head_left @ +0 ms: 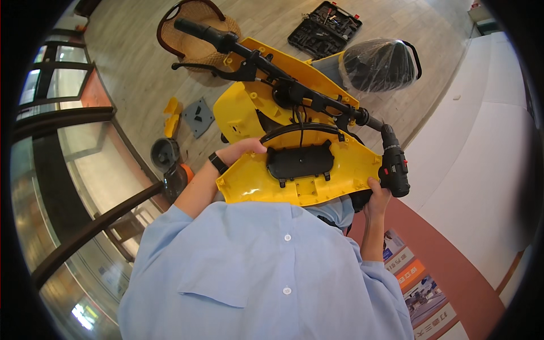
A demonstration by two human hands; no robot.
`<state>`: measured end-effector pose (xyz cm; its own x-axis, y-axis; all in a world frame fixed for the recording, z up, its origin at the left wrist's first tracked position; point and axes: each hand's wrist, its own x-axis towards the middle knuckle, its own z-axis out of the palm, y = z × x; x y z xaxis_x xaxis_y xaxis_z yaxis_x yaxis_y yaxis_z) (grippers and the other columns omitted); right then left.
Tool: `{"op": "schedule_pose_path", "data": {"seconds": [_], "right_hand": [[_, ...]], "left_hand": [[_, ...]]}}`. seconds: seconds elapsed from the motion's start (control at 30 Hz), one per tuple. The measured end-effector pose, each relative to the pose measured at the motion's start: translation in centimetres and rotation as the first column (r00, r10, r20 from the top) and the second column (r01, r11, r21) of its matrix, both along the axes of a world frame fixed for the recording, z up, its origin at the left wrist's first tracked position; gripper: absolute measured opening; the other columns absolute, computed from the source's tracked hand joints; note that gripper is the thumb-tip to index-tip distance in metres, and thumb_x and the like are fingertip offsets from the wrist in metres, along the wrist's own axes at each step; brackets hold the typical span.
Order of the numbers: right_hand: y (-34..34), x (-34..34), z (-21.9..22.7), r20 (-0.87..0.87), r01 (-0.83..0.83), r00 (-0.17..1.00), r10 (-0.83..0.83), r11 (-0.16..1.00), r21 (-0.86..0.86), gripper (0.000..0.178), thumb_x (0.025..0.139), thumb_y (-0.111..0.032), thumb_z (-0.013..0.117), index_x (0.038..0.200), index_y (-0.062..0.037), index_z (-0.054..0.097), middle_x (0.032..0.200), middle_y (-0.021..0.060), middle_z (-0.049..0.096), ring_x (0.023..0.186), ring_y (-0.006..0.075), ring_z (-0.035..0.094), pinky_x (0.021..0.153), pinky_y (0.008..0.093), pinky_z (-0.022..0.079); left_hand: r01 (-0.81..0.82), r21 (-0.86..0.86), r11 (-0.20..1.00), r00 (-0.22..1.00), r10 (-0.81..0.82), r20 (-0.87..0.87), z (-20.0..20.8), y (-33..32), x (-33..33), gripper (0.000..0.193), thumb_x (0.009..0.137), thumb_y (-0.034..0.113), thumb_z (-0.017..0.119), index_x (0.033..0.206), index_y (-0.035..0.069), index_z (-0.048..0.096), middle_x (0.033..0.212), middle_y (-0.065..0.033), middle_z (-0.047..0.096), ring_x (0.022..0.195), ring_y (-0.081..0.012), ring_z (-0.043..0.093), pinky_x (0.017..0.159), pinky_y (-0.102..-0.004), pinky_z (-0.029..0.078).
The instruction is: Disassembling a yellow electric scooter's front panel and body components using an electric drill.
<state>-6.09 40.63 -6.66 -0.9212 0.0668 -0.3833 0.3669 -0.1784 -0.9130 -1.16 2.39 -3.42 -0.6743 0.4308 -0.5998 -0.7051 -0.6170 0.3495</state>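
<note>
A glossy yellow plastic scooter panel [243, 182] lies across my front, its inner side with screw posts facing up. A black oblong cover [300, 161] sits in its middle, with a black cable running up from it. My left hand [245, 148] grips the panel's upper left edge, some fingers hidden behind it. By the panel's right corner, my right hand [376, 197] is closed around a black cordless drill [395, 170], its handle mostly hidden. The thumb lies against the panel. Beyond the panel, black handlebars [266, 67] with a brake lever slant over the yellow scooter body [235, 110].
An open black tool case [324, 29] and a wicker chair [198, 28] stand on the far floor. A plastic-wrapped seat [377, 65] is behind the handlebars. At left lie a grey plate [198, 117], yellow pieces [171, 116] and a dark round container [165, 154]. Glass panes line the left.
</note>
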Motion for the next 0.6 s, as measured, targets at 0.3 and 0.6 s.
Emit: {"op": "schedule_pose_path", "data": {"seconds": [0.3, 0.6], "right_hand": [[0.7, -0.4, -0.2, 0.06, 0.051, 0.997, -0.049, 0.999, -0.02, 0.054, 0.076, 0.006, 0.06, 0.128, 0.0014, 0.048, 0.114, 0.0104, 0.06, 0.101, 0.023, 0.064, 0.091, 0.0362, 0.053], [0.1, -0.2, 0.4, 0.086, 0.074, 0.994, -0.071, 0.997, -0.029, 0.053, 0.075, 0.009, 0.06, 0.127, 0.0028, 0.051, 0.115, 0.0092, 0.061, 0.102, 0.0227, 0.063, 0.094, 0.0352, 0.05]], "left_hand": [[-0.492, -0.871, 0.001, 0.683, -0.62, -0.386, 4.0, -0.4, 3.0, 0.045, 0.07, 0.025, 0.082, 0.108, 0.008, 0.064, 0.095, -0.0068, 0.063, 0.085, -0.0221, 0.061, 0.072, -0.0331, 0.049], [-0.481, -0.875, 0.05, 0.422, -0.862, -0.281, 3.6, 5.8, 3.1, 0.014, 0.075, 0.015, 0.075, 0.085, 0.009, 0.067, 0.086, -0.0046, 0.063, 0.07, -0.023, 0.062, 0.061, -0.0346, 0.05]]}}
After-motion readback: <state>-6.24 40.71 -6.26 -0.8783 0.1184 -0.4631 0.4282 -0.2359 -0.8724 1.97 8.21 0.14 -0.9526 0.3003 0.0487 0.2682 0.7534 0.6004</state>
